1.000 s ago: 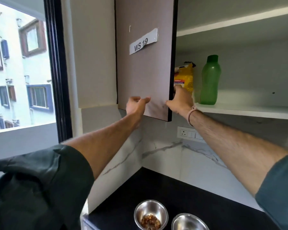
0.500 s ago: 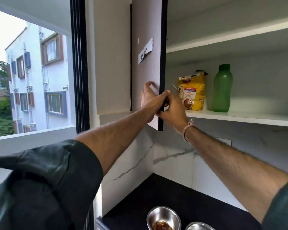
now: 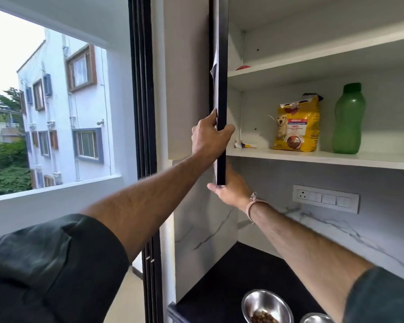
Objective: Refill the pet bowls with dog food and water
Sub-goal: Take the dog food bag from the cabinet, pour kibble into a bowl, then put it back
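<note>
Door (image 3: 221, 89) stands edge-on, left grip (image 3: 208, 138) clasping its front edge.

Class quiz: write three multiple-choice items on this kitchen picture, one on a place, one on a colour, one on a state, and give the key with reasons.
1. Where does the dog food bag stand? A. on the black counter B. on the lower shelf, left of the bottle C. on the top shelf
2. What colour is the bottle? A. blue B. white C. green
3. How is the cabinet door? A. shut B. open, gripped by the left hand C. taken off
1 B: it stands there beside the bottle. 2 C: body and cap are green. 3 B: it shows edge-on, shelves in view.
</note>
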